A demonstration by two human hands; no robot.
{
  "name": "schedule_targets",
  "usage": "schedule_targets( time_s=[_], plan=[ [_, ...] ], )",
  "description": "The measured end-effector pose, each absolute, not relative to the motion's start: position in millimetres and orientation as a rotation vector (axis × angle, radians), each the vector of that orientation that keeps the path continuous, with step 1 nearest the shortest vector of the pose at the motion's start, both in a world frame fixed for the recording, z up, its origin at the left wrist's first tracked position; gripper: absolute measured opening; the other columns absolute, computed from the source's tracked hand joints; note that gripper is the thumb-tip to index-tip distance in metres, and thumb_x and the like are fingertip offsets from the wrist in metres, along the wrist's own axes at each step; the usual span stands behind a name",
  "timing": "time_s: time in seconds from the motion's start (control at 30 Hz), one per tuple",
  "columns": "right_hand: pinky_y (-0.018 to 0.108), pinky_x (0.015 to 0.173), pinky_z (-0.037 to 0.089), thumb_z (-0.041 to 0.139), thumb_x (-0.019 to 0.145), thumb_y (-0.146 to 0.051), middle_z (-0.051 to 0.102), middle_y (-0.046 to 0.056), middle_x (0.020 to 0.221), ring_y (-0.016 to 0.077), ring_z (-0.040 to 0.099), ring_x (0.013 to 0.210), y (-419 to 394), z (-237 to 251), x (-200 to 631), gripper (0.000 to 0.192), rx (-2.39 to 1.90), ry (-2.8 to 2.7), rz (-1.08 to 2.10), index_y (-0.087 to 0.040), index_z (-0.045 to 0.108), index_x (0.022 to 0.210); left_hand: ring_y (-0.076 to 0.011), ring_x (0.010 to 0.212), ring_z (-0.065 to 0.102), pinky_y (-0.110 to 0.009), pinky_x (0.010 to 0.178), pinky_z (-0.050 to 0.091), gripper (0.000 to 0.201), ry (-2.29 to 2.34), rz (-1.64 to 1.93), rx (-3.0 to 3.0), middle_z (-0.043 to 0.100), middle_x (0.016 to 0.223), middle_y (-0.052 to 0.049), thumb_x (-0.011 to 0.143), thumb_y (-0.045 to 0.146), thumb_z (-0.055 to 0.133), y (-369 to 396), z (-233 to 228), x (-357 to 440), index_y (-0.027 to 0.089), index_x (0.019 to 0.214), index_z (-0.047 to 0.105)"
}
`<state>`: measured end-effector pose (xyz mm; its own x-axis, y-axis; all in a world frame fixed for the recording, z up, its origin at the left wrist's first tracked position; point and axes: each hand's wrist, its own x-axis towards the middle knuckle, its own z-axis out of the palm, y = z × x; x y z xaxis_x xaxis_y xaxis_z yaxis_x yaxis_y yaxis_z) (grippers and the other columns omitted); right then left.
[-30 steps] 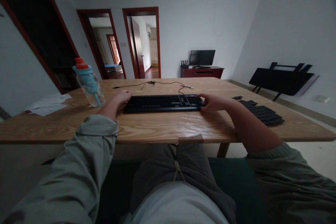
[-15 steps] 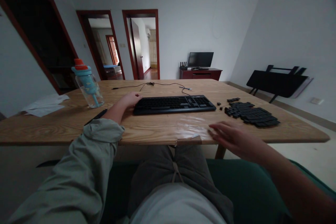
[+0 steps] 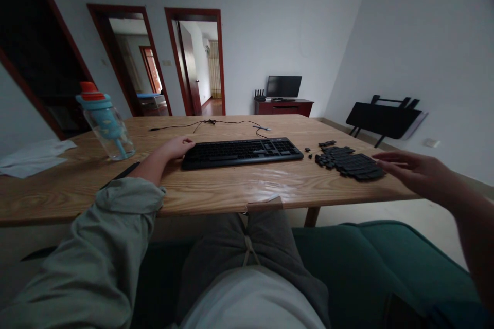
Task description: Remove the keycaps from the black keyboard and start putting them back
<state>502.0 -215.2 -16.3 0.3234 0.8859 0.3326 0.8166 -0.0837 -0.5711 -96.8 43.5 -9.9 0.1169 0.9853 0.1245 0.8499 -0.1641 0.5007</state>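
Our spread right hand (image 3: 415, 174) hovers beside the loose black keycaps (image 3: 349, 162); a careless sweep could scatter them off the wooden surface (image 3: 231, 190). Our left hand (image 3: 175, 147) rests open against the black keyboard (image 3: 241, 151).

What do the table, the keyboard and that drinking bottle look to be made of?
Table: wood or wood veneer, visible grain, glossy where light reflects. Keyboard: probably black plastic, matte, with slight sheen. Bottle: clear see-through body, likely plastic, with blue lid and orange cap.
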Motion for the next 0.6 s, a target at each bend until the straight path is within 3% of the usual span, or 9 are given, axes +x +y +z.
schedule_targets(
  time_s=[0.33,0.6],
  plan=[
    [0.038,0.089,0.049,0.063,0.085,-0.03,0.07,0.023,0.122,0.0269,0.069,0.099,-182,-2,518,0.026,-1.975,-1.52,0.243,-0.02,0.077,0.104,-0.0204,0.076,0.066,-0.027,0.065,0.048,0.022,1.784,0.566,2.19,0.074,0.087,-0.006,0.083,0.033,0.061,37,-2,-93,0.017,0.092,0.073],
    [0.03,0.085,0.047,0.054,0.091,-0.023,0.069,0.02,0.125,0.0216,0.069,0.099,-153,2,532,0.035,-2.188,-1.557,0.2,-0.015,0.076,0.117,-0.0226,0.08,0.066,-0.029,0.069,0.049,0.031,1.775,0.512,2.223,0.074,0.09,-0.009,0.082,0.035,0.06,41,-6,-95,0.015,0.103,0.072]
  ],
)
